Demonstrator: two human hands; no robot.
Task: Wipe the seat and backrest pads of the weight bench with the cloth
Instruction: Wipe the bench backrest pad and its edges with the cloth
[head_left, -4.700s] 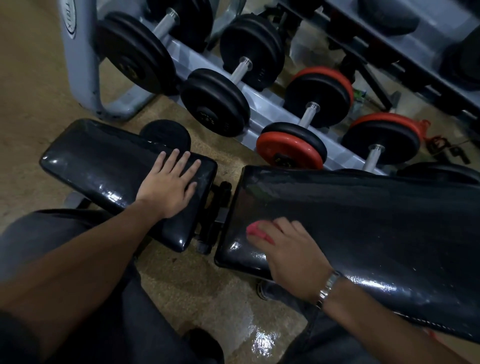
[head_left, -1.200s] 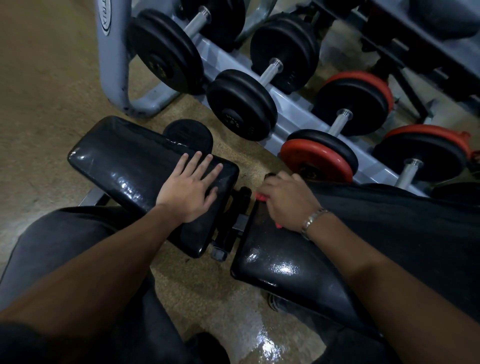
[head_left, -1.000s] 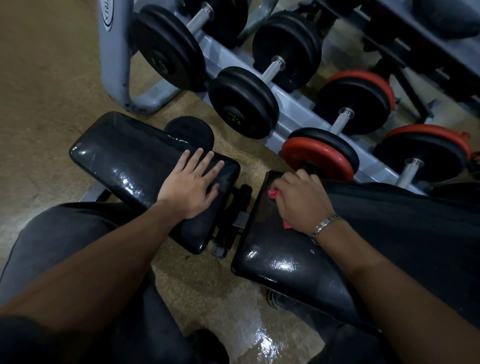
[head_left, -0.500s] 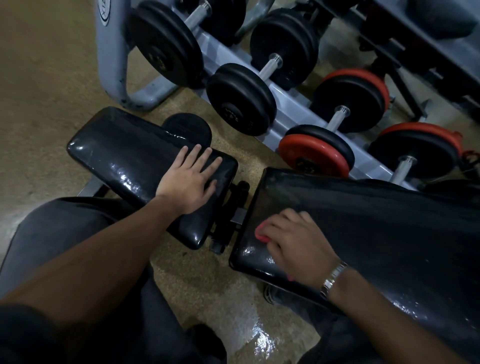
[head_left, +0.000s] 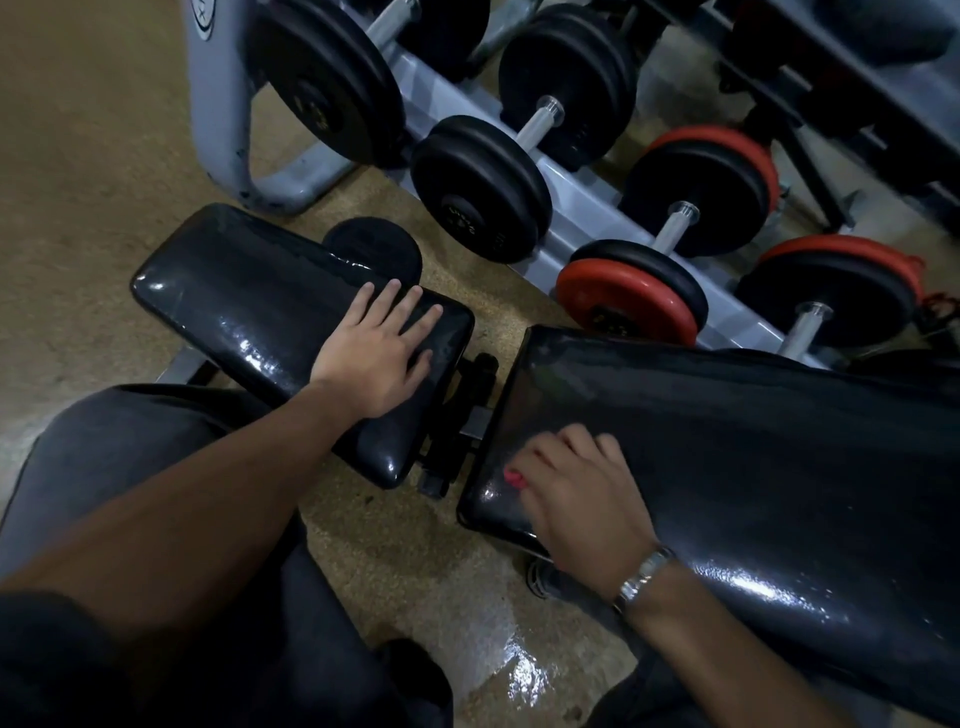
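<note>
The black seat pad (head_left: 249, 291) lies at the left and the longer black backrest pad (head_left: 753, 441) at the right, with a hinge gap between them. My left hand (head_left: 379, 353) rests flat, fingers spread, on the seat pad's right end. My right hand (head_left: 582, 499) presses a red cloth (head_left: 514, 477) onto the near left corner of the backrest pad. Only a small red edge of the cloth shows under my fingers. A metal watch sits on my right wrist.
A grey dumbbell rack (head_left: 571, 218) stands just beyond the bench, holding black dumbbells (head_left: 483, 187) and red-and-black dumbbells (head_left: 634, 301). A round black foot pad (head_left: 374, 249) sits behind the seat. My dark-trousered knees are below, over a tan floor with a wet patch (head_left: 519, 670).
My right hand has slid the cloth from the far left corner of the backrest pad toward me, to its near left corner. My left hand has stayed on the seat pad.
</note>
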